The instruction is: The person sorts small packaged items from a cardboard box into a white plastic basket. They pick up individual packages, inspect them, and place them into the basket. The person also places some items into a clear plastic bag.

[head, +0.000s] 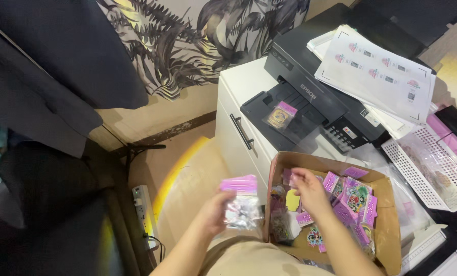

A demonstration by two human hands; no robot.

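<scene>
Landmark: cardboard box (387,225), open, on the person's lap, lower right of view.

Left hand (213,212): just left of the box, outside it. Grip clamped on a stack of clear packets (242,202) with pink header cards; the stack is blurred, its contents unreadable.

Right hand (310,191): inside the box, over its left half. Fingers (299,176) curled down among the packets there; whether they are pinched on one cannot be told.

Box contents: loose pink-topped packets (353,202) with round sticker-like pieces, heaped mostly toward the right wall; one yellow piece (293,200) just left of the right hand.

Behind the box: white cabinet (238,117) with a dark bar handle; on top of it a black printer (315,97). One small packet (279,116) lies on the printer's front tray. A pile of printed sheets (376,71) rests on the printer's top.

Right of the box: white perforated basket (422,168) on a surface, clear plastic bags (407,204) between it and the box.

Left of the box, on the floor: white power strip (141,207).
</scene>
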